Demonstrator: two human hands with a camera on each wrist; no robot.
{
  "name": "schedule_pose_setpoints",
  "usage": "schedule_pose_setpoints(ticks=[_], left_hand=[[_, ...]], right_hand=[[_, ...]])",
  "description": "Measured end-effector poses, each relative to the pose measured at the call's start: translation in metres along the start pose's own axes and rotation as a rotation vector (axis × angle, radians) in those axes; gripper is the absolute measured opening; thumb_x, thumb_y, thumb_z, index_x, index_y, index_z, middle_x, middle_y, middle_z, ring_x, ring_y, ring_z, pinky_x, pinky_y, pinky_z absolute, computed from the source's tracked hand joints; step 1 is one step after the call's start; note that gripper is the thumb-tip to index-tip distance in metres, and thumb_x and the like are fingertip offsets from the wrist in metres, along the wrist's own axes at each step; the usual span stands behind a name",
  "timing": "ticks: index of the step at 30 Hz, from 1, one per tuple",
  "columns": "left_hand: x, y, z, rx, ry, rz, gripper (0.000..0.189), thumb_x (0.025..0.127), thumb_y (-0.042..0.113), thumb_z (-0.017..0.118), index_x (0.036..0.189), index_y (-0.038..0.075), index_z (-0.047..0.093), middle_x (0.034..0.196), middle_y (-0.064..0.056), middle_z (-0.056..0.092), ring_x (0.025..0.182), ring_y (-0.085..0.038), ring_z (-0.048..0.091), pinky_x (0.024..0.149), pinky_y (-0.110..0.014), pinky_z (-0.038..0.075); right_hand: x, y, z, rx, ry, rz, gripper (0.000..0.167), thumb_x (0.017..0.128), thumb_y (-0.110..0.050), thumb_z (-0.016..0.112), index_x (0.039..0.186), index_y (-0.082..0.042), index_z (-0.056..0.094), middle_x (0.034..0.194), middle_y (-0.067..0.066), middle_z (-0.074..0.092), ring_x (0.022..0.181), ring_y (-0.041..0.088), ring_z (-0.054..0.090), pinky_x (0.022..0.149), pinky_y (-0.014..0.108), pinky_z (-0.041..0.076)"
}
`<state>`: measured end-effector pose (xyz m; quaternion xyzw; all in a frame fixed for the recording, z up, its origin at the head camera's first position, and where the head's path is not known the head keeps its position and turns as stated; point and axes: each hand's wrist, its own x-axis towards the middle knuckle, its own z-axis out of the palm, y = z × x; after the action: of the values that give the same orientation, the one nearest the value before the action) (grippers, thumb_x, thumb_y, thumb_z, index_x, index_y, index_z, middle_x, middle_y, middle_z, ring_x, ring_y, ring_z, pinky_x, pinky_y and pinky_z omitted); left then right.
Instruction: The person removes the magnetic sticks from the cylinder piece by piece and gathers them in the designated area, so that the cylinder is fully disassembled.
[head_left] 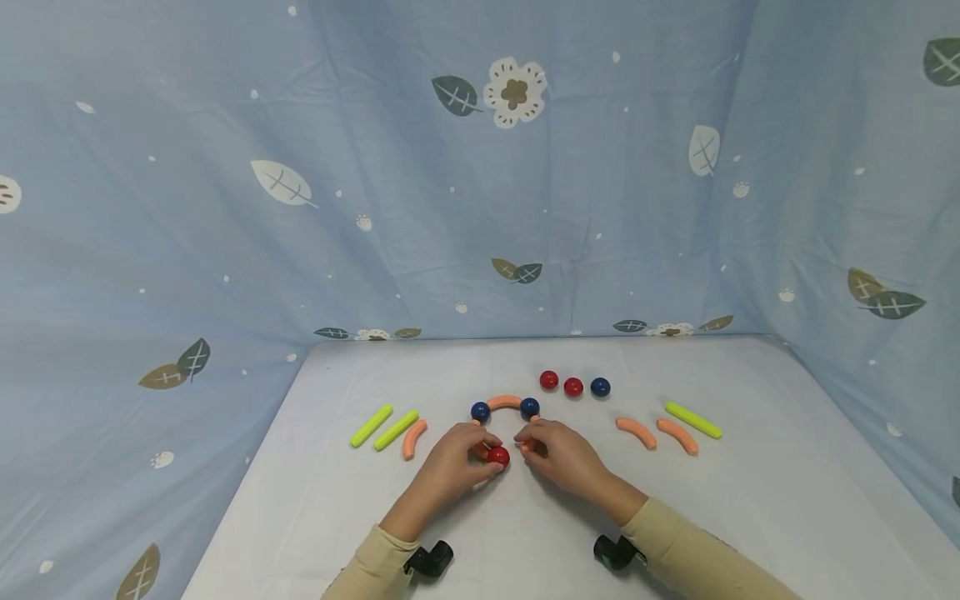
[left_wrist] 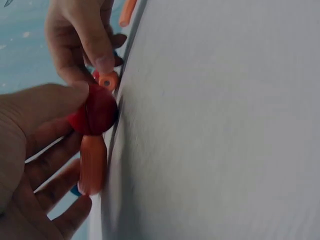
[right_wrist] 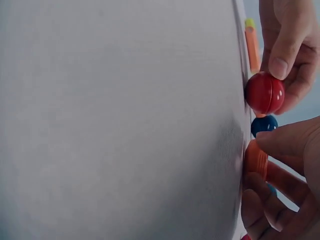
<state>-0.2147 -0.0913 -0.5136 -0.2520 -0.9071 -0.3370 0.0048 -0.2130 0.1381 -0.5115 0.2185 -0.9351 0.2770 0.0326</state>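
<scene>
My left hand [head_left: 457,458] pinches a glossy red ball [head_left: 498,456] between thumb and fingers. In the left wrist view, an orange curved rod [left_wrist: 93,165] extends from that ball along the fingers. Just across a small gap, my right hand [head_left: 564,457] pinches another orange curved rod [right_wrist: 256,159]; its near end shows a round hole in the left wrist view. Beyond both hands, two blue balls [head_left: 480,411] flank an orange curved rod [head_left: 504,402], forming an arch. Short orange ends show below each blue ball, partly hidden by the hands.
Two red balls [head_left: 549,380] and a blue ball [head_left: 600,387] lie behind the arch. Left are two yellow-green sticks [head_left: 371,426] and an orange curved rod [head_left: 414,439]. Right are two orange curved rods [head_left: 636,432] and a yellow-green stick [head_left: 693,420]. A patterned blue curtain [head_left: 420,208] surrounds the white table [head_left: 315,500].
</scene>
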Motion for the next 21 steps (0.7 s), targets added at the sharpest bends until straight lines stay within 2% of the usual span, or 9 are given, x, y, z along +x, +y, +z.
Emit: schedule_pose_setpoints(ticks=[4, 7, 12, 15, 17, 21], left_hand=[[-0.001, -0.003, -0.005, -0.009, 0.044, 0.021, 0.029, 0.086, 0.023, 0.084, 0.113, 0.016, 0.075, 0.104, 0.005, 0.068, 0.108, -0.016, 0.059, 0.097, -0.040, 0.051], [-0.001, -0.005, -0.008, -0.018, 0.085, -0.007, 0.028, 0.088, 0.022, 0.082, 0.114, 0.016, 0.076, 0.114, 0.002, 0.069, 0.118, -0.021, 0.059, 0.104, -0.045, 0.048], [0.001, -0.010, -0.010, -0.019, 0.132, -0.101, 0.035, 0.089, 0.024, 0.081, 0.123, 0.020, 0.073, 0.126, 0.000, 0.066, 0.124, -0.024, 0.058, 0.105, -0.048, 0.048], [0.003, -0.015, -0.010, -0.032, 0.152, -0.127, 0.043, 0.089, 0.023, 0.081, 0.130, 0.019, 0.069, 0.132, -0.005, 0.062, 0.126, -0.028, 0.057, 0.104, -0.050, 0.048], [0.005, -0.018, -0.010, -0.045, 0.156, -0.142, 0.048, 0.089, 0.022, 0.081, 0.135, 0.018, 0.066, 0.135, -0.008, 0.059, 0.128, -0.029, 0.056, 0.105, -0.050, 0.048], [0.009, -0.026, -0.009, -0.047, 0.149, -0.155, 0.054, 0.091, 0.024, 0.080, 0.141, 0.017, 0.061, 0.140, -0.011, 0.056, 0.129, -0.030, 0.056, 0.106, -0.050, 0.048]], right_hand=[[-0.002, -0.004, 0.000, 0.033, 0.004, 0.033, 0.029, 0.090, -0.017, 0.079, 0.118, -0.018, 0.074, 0.094, -0.011, 0.063, 0.088, 0.006, 0.061, 0.081, 0.028, 0.057], [-0.003, -0.007, 0.000, 0.074, 0.000, 0.047, 0.034, 0.090, -0.016, 0.079, 0.122, -0.018, 0.072, 0.097, -0.009, 0.061, 0.083, 0.004, 0.057, 0.076, 0.025, 0.056], [-0.005, -0.012, 0.000, 0.120, -0.017, 0.045, 0.038, 0.090, -0.015, 0.078, 0.126, -0.018, 0.069, 0.090, -0.011, 0.059, 0.083, 0.004, 0.057, 0.082, 0.030, 0.058], [-0.005, -0.016, 0.001, 0.137, -0.028, 0.032, 0.038, 0.090, -0.015, 0.077, 0.127, -0.018, 0.068, 0.087, -0.013, 0.058, 0.081, 0.006, 0.057, 0.078, 0.028, 0.056], [-0.006, -0.018, 0.002, 0.159, -0.040, 0.028, 0.038, 0.091, -0.015, 0.077, 0.128, -0.017, 0.068, 0.088, -0.012, 0.057, 0.078, 0.007, 0.055, 0.068, 0.025, 0.052], [-0.005, -0.023, 0.004, 0.182, -0.064, 0.034, 0.040, 0.091, -0.018, 0.078, 0.130, -0.015, 0.067, 0.089, -0.008, 0.060, 0.076, 0.008, 0.054, 0.063, 0.022, 0.049]])
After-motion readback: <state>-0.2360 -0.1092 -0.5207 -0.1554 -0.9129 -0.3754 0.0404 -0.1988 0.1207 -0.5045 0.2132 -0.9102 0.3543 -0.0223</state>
